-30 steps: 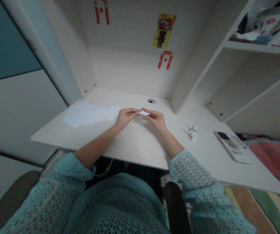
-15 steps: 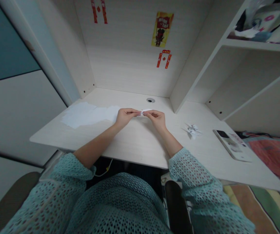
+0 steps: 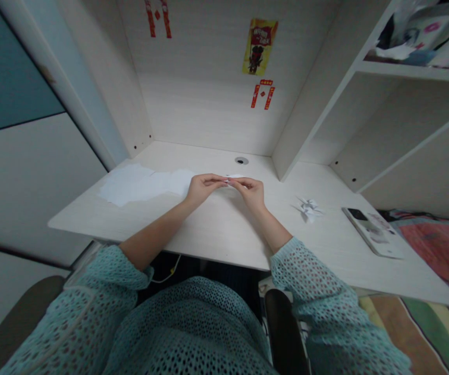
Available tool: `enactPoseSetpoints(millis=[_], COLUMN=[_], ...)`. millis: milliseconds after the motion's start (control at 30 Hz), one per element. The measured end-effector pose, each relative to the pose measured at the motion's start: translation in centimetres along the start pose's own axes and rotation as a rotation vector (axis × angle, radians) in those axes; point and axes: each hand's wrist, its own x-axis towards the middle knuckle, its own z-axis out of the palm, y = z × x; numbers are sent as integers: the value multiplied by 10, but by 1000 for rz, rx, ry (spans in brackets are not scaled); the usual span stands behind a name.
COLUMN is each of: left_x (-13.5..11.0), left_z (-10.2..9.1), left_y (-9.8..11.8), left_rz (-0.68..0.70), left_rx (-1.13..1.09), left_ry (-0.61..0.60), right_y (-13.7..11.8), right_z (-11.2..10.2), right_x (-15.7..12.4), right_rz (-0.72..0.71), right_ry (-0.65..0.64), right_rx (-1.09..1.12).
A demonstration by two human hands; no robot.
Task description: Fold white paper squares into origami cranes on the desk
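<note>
My left hand (image 3: 201, 186) and my right hand (image 3: 251, 189) meet at the middle of the pale wooden desk (image 3: 224, 229). Both pinch a small piece of folded white paper (image 3: 232, 179) between fingertips, just above the desk top. Most of the paper is hidden by my fingers. Loose white paper sheets (image 3: 142, 183) lie flat to the left of my left hand. A finished folded white paper figure (image 3: 308, 208) rests on the desk to the right of my right hand.
A phone (image 3: 373, 232) lies near the desk's right edge. A cable hole (image 3: 241, 161) sits behind my hands. A shelf unit (image 3: 365, 114) rises at the right, with stickers (image 3: 259, 47) on the back panel. A chair armrest (image 3: 283, 328) is below the desk edge.
My two hands have drawn closer together over the paper, and more of it is covered by my fingers. The view shifted slightly.
</note>
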Motion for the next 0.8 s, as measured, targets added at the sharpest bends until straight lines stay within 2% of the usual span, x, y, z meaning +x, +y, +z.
enactPoseSetpoints(millis=[300, 600, 800], left_x=[1, 2, 0], left_z=[4, 4, 7], left_y=[-1, -11, -11], left_rz=[20, -7, -22], left_rx=[-8, -36, -82], left_ry=[51, 92, 90], right_y=[1, 3, 10], right_z=[0, 1, -2], right_x=[2, 1, 4], right_rz=[6, 83, 50], right_ry=[1, -34, 1], right_rx=[20, 97, 50])
